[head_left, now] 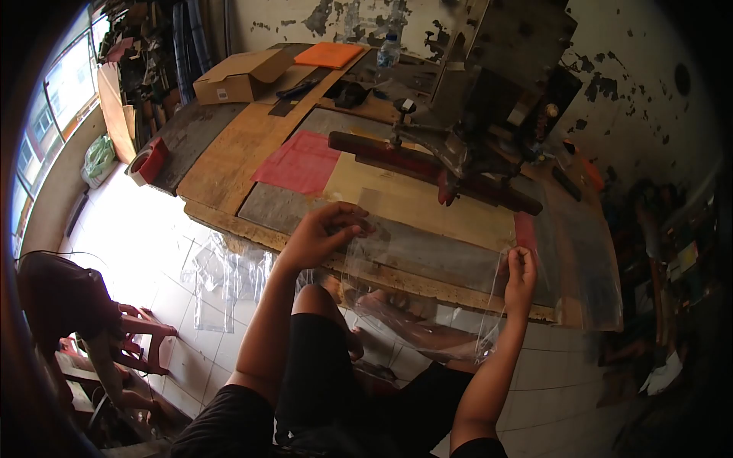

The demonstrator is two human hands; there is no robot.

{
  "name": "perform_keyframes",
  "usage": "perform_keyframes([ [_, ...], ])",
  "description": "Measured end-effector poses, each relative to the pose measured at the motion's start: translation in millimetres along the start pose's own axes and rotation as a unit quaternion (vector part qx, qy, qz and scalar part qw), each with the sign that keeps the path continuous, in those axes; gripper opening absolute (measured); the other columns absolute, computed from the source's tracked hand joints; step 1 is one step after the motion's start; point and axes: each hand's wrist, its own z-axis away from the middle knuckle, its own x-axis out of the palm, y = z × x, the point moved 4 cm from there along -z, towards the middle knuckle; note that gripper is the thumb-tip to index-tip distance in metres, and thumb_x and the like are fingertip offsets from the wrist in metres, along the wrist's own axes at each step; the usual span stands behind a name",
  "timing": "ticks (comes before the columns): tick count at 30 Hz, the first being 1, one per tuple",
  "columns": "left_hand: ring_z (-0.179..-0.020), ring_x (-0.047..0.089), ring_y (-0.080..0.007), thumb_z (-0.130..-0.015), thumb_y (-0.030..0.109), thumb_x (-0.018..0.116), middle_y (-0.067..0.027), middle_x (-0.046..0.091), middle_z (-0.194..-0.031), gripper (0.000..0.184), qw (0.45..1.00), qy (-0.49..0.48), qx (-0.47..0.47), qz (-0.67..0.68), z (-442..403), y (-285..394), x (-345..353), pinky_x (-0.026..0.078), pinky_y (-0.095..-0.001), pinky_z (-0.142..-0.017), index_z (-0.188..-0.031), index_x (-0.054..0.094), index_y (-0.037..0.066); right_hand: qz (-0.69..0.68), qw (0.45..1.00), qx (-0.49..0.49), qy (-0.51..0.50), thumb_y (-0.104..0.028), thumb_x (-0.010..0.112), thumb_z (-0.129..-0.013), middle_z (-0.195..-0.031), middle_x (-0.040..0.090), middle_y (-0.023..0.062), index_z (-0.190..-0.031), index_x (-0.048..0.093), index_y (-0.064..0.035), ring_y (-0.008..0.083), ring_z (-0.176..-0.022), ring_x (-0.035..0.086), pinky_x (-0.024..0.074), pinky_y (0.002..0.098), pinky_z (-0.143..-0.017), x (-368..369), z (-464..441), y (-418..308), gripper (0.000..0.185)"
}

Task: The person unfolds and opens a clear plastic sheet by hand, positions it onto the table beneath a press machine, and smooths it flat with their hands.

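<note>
A clear plastic sheet (412,271) hangs over the table's near edge and down in front of my knees, between my two hands. My right hand (520,281) is closed in a pinch at the sheet's upper right edge. At its upper left corner, my left hand (332,231) has curled fingers and the thumb close to the index finger, seemingly on the plastic. Beyond the hands lies a pale yellow board (416,200) with a pink-red sheet (299,162) at its left end. A long dark red bar (427,172) of a machine (489,114) stretches over the board.
More clear plastic (217,282) hangs from the table's left front edge, and another piece (599,282) at the right. On the table are a cardboard box (238,75), an orange pack (328,54), a water bottle (388,53) and a tape roll (147,162). A red stool (145,336) stands lower left.
</note>
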Motion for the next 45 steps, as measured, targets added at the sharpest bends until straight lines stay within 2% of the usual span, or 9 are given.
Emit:
perform_keyframes([
  [4,-0.103,0.071,-0.0122,-0.102,0.011,0.068,-0.0113,0.079,-0.113,0.033,1.000,0.008,-0.002,0.010,-1,-5,0,0.053,-0.0276,-0.090,-0.131,0.060,-0.002,-0.005,1.000,0.003,-0.004,-0.029,0.059,-0.110,-0.088,0.057,-0.0026,-0.107,0.062,-0.0047,0.0071,-0.078,0.056,0.0487,0.0257,-0.074,0,-1,2,0.025],
  [9,-0.085,0.064,-0.0061,-0.099,0.014,0.072,-0.0003,0.072,-0.092,0.040,0.995,0.059,-0.043,-0.064,-1,1,1,0.050,-0.0244,-0.079,-0.136,0.061,0.003,-0.008,1.000,-0.002,-0.005,-0.028,0.060,-0.109,-0.089,0.058,-0.0027,-0.107,0.062,-0.0049,0.0075,-0.079,0.057,0.0475,0.0256,-0.074,0,-2,4,0.023],
  [12,-0.080,0.061,-0.0048,-0.099,0.015,0.072,0.0018,0.067,-0.087,0.039,0.995,0.067,-0.022,-0.069,0,1,1,0.049,-0.0241,-0.077,-0.135,0.061,0.004,-0.009,1.000,-0.003,-0.003,-0.028,0.061,-0.109,-0.090,0.059,-0.0026,-0.107,0.062,-0.0047,0.0074,-0.079,0.057,0.0467,0.0254,-0.074,1,-1,4,0.023],
  [15,-0.082,0.064,-0.0058,-0.100,0.016,0.071,0.0000,0.070,-0.090,0.038,0.996,0.058,0.003,-0.074,0,4,1,0.049,-0.0245,-0.077,-0.134,0.061,0.003,-0.008,1.000,-0.004,-0.003,-0.027,0.062,-0.109,-0.090,0.060,-0.0022,-0.107,0.062,-0.0046,0.0073,-0.079,0.057,0.0463,0.0254,-0.074,1,-1,4,0.023],
  [19,-0.085,0.067,-0.0077,-0.100,0.017,0.072,-0.0026,0.074,-0.094,0.039,0.997,0.054,-0.016,-0.049,0,-1,1,0.050,-0.0255,-0.079,-0.134,0.060,0.002,0.017,1.000,-0.015,0.003,-0.026,0.067,-0.106,-0.090,0.062,-0.0015,-0.112,0.066,-0.0029,0.0078,-0.080,0.058,0.0479,0.0254,-0.074,4,1,-7,0.024],
  [27,-0.087,0.067,-0.0084,-0.100,0.027,0.074,-0.0054,0.076,-0.089,0.030,0.994,0.070,-0.045,-0.078,-1,1,0,0.053,-0.0280,-0.078,-0.107,0.072,-0.002,0.035,0.999,-0.041,-0.004,-0.024,0.075,-0.101,-0.091,0.064,-0.0009,-0.112,0.069,-0.0013,0.0083,-0.081,0.059,0.0486,0.0252,-0.075,-3,4,1,0.027],
  [32,-0.086,0.067,-0.0082,-0.099,0.026,0.075,-0.0055,0.077,-0.092,0.030,0.991,0.079,-0.041,-0.102,1,-4,-2,0.053,-0.0273,-0.078,-0.110,0.071,-0.003,0.036,0.997,-0.064,-0.016,-0.028,0.076,-0.100,-0.089,0.064,-0.0011,-0.103,0.067,-0.0027,0.0080,-0.081,0.059,0.0473,0.0248,-0.075,-1,3,-1,0.027],
  [39,-0.088,0.068,-0.0072,-0.098,0.021,0.076,-0.0076,0.079,-0.099,0.029,0.995,0.074,-0.035,-0.061,1,-4,-2,0.053,-0.0263,-0.078,-0.113,0.070,-0.003,0.037,0.998,-0.050,-0.016,-0.029,0.076,-0.100,-0.088,0.064,-0.0012,-0.101,0.066,-0.0032,0.0077,-0.079,0.059,0.0472,0.0247,-0.074,-1,3,0,0.027],
  [45,-0.087,0.068,-0.0064,-0.099,0.019,0.074,-0.0061,0.080,-0.093,0.028,0.995,0.059,-0.046,-0.058,0,-1,-1,0.052,-0.0252,-0.078,-0.116,0.068,-0.003,0.033,0.998,-0.057,-0.020,-0.027,0.076,-0.100,-0.088,0.063,-0.0012,-0.102,0.065,-0.0033,0.0079,-0.078,0.059,0.0474,0.0246,-0.074,0,2,-1,0.026],
])
